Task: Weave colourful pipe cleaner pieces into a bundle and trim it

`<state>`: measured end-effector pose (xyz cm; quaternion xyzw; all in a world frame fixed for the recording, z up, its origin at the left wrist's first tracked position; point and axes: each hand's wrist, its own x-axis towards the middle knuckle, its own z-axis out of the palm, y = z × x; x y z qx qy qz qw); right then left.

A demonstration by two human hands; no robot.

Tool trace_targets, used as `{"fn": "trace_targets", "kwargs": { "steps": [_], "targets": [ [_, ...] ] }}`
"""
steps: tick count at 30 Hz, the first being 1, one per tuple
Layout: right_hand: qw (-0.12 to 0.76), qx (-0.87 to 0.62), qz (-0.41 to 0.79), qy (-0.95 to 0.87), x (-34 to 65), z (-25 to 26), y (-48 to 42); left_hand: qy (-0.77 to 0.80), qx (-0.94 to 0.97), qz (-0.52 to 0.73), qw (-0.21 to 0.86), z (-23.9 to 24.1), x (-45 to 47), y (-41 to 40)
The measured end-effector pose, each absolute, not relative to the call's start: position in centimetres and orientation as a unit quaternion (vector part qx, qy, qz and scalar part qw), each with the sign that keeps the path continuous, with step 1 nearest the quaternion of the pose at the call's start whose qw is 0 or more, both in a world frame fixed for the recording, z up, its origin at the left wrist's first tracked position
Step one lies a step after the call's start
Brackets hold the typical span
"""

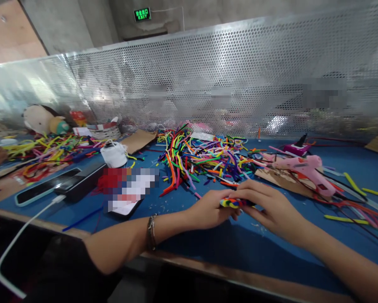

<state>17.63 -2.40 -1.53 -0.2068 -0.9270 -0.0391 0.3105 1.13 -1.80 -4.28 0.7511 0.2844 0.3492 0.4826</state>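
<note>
the left grip and right grip both pinch the bundle over the tabletop, and uneven pressure could, i reckon, make it splay.

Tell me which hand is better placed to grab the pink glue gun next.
The right hand, most likely: the pink glue gun lies on its side, beyond it, while the left hand is farther away. Both hands are on the small multicoloured piece, so the left could probably hold it alone.
</note>
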Motion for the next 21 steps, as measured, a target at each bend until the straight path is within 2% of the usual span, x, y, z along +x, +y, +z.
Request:
{"fn": "trace_targets", "kwargs": {
  "steps": [3,5,7,9,15,21],
  "targets": [
    [0.352,-0.232,-0.052,-0.905,17.9,-1.5,-2.3,0.282,0.672,0.266,0.631,-3.4,0.5,-1.6],
    [0.387,-0.261,-0.062,-0.882,18.0,-1.4,-2.2,0.212,0.609,0.198,0.738,-3.1,0.0,-1.4],
    [0.412,-0.277,-0.075,-0.865,18.1,-1.3,-2.2,0.16,0.565,0.176,0.79,-3.1,-0.3,-1.2],
    [0.402,-0.273,-0.077,-0.87,18.2,-1.1,-2.3,0.175,0.572,0.179,0.781,-3.2,-0.1,-1.4],
    [0.242,-0.253,-0.024,-0.936,18.4,-1.1,-2.6,0.322,0.651,0.17,0.666,-3.1,0.8,-2.3],
    [0.216,-0.258,0.009,-0.942,18.5,-1.4,-2.4,0.309,0.717,0.209,0.589,-2.6,0.8,-2.7]
  ]
}}
